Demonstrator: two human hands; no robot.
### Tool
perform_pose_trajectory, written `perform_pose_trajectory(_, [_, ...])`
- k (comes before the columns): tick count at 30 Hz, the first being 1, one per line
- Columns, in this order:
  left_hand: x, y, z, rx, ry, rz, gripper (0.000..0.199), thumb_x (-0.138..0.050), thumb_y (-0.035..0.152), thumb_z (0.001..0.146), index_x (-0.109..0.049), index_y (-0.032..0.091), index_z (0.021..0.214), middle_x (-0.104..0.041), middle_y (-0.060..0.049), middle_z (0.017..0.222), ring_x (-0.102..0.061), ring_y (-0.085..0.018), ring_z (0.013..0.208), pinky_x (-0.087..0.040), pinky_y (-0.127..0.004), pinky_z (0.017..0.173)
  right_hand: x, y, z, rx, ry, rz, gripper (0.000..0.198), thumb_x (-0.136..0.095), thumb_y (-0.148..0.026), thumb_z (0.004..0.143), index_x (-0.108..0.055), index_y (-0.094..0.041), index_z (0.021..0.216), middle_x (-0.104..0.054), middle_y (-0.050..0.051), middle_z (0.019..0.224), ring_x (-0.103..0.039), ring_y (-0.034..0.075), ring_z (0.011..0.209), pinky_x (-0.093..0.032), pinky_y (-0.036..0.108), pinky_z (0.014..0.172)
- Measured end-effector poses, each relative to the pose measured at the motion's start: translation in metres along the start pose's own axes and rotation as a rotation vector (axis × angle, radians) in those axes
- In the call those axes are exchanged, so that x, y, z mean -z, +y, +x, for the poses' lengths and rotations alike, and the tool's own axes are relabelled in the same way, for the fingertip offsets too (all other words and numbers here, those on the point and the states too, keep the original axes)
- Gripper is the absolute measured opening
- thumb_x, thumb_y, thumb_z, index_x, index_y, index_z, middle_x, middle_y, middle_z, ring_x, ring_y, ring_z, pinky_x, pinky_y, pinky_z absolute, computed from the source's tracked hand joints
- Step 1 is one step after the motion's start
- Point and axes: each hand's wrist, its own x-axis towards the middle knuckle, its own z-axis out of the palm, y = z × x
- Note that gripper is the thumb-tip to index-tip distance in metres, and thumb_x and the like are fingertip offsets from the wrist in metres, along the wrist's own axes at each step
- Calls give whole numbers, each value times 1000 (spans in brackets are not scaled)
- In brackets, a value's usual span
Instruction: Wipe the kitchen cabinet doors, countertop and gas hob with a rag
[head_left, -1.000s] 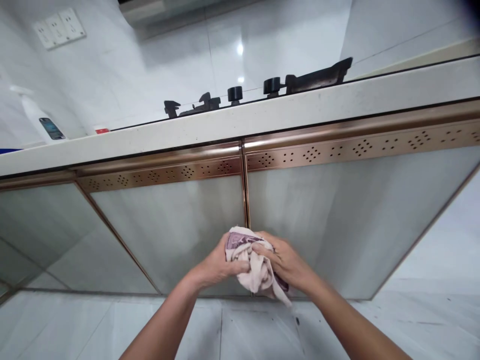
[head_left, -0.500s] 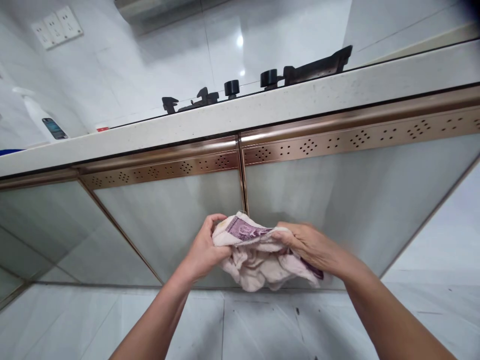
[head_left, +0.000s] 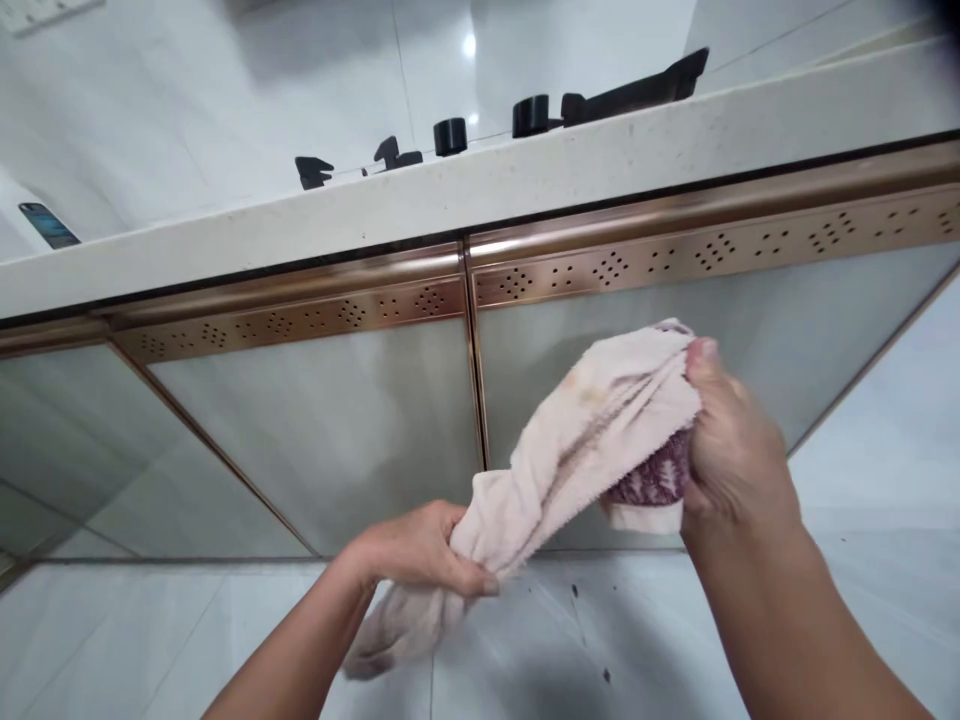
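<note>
1. Pale pink terry, one cloth [head_left: 570, 450], is stretched between my two hands, which are well apart.
2. My right hand [head_left: 731, 450] is clamped on its upper end, where a maroon patterned band shows.
3. My left hand [head_left: 420, 550] is closed around its lower part; a loose tail hangs below my fist.
4. Its long axis runs on a slant, from low left up to high right.
5. It hangs in front of two cabinet doors [head_left: 330, 430], above the floor [head_left: 525, 660].
6. Each door carries a copper strip [head_left: 300, 320] with dot clusters.
7. Above, on the counter [head_left: 480, 190], I count two black knobs [head_left: 450, 135].
</note>
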Motion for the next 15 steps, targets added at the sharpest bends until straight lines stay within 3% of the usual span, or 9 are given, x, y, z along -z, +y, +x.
perform_pose_trajectory(2, [-3, 0, 1, 22, -16, 94, 26, -77, 35, 58, -68, 19, 76, -63, 5, 73, -56, -13, 72, -41, -22, 64, -2, -10, -3, -12, 157, 60, 42, -63, -62, 89, -68, -23, 102, -71, 4, 96, -69, 20, 88, -58, 32, 72])
perform_pose_trajectory(4, [-2, -2, 3, 21, -43, 133, 22, -75, 35, 58, -66, 19, 70, -59, 5, 68, -53, -11, 68, -39, -21, 60, -1, -18, -5, 62, 260, 78, 37, -66, -57, 89, -68, -22, 99, -70, 3, 98, -68, 17, 86, -57, 30, 71])
perform_pose_trajectory(6, [3, -7, 5, 23, -70, 119, 20, -73, 34, 59, -61, 18, 63, -52, 6, 61, -47, -9, 62, -35, -20, 54, 7, -21, -4, 185, 304, 6, 37, -64, -57, 90, -67, -21, 93, -68, 2, 88, -64, 14, 74, -53, 26, 62])
perform_pose_trajectory(7, [6, -10, 5, 17, -75, 98, 21, -73, 33, 61, -58, 18, 60, -48, 6, 59, -43, -8, 59, -32, -20, 52, 14, -21, -3, 207, 262, -80, 38, -64, -58, 90, -65, -20, 87, -65, 0, 79, -60, 12, 65, -50, 24, 56])
perform_pose_trajectory(9, [12, -15, 3, -20, -81, 28, 23, -73, 34, 63, -56, 18, 58, -45, 7, 57, -39, -7, 58, -30, -20, 52, 29, -16, 2, 132, -17, -349, 43, -64, -61, 88, -61, -20, 76, -58, -2, 65, -52, 11, 53, -41, 23, 47])
perform_pose_trajectory(12, [17, -12, -8, -90, -88, -161, 24, -75, 39, 67, -67, 16, 72, -57, 3, 65, -47, -9, 63, -38, -21, 58, 49, -1, 8, -62, -657, -841, 44, -66, -62, 83, -61, -20, 70, -57, -1, 60, -50, 12, 51, -36, 23, 46])
perform_pose_trajectory(13, [16, -9, -12, -122, -63, -247, 28, -76, 41, 68, -70, 16, 79, -62, 1, 70, -52, -11, 67, -42, -23, 62, 52, 4, 9, -68, -778, -967, 42, -67, -61, 82, -63, -21, 72, -60, 0, 62, -51, 13, 53, -36, 23, 48])
perform_pose_trajectory(15, [12, 0, -18, -194, 36, -426, 35, -79, 44, 67, -73, 15, 86, -67, -4, 78, -58, -15, 72, -47, -26, 67, 51, 11, 8, -22, -816, -1106, 38, -65, -61, 83, -68, -23, 80, -66, 3, 71, -56, 16, 60, -39, 25, 54])
